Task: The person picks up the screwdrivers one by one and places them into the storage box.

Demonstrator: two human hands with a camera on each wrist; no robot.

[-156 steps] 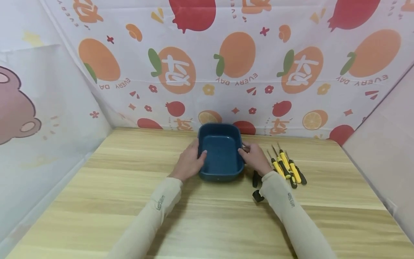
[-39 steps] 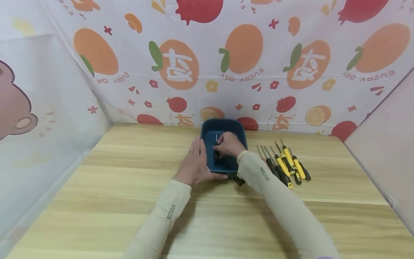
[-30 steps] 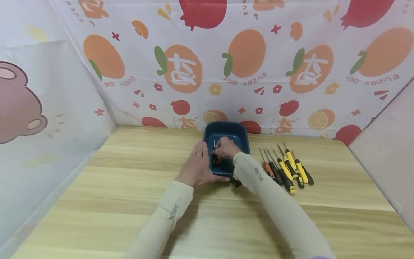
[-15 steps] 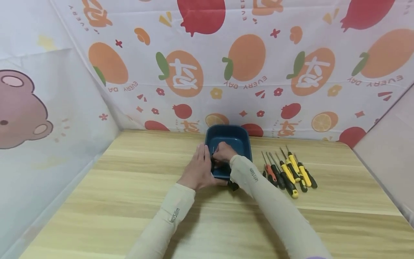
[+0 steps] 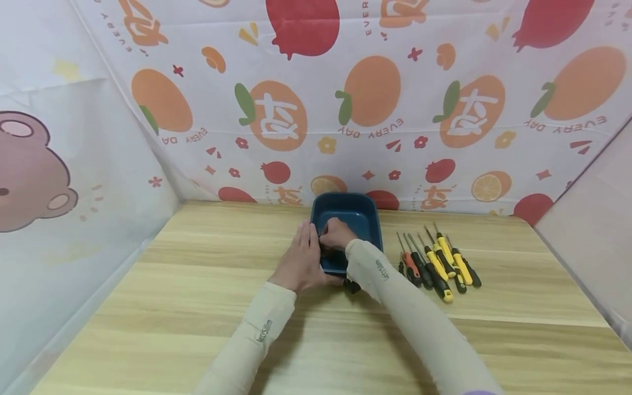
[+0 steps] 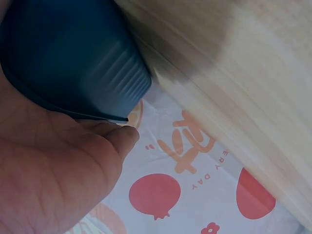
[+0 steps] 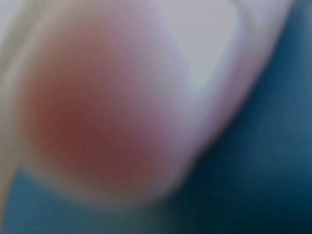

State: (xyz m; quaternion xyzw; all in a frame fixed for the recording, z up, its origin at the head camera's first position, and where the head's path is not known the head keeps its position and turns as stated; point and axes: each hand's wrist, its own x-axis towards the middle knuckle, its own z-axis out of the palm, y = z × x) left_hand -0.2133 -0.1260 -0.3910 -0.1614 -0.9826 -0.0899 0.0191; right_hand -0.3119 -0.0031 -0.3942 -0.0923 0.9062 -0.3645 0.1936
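A dark blue rectangular tray point(image 5: 359, 215) stands at the back middle of the wooden table point(image 5: 197, 285). My left hand point(image 5: 303, 257) lies with straight fingers against the tray's left wall; in the left wrist view its palm and thumb point(image 6: 63, 165) touch the tray point(image 6: 73, 53). My right hand point(image 5: 336, 235) reaches inside the tray near its left side, fingers curled round a small black-handled screwdriver point(image 5: 326, 252) that is mostly hidden. The right wrist view is a blur of a fingertip point(image 7: 107, 107) over the blue tray point(image 7: 253, 185).
Several screwdrivers point(image 5: 439, 262) with yellow, black and one red handle lie in a row right of the tray. A small black object point(image 5: 351, 286) peeks out under my right forearm. Printed cloth walls point(image 5: 345, 99) close the table in at the back and sides.
The right hand has brought a black screwdriver into the tray and sunk lower toward the left wall, so the shaft no longer shows. The left hand stays on the tray's left side.
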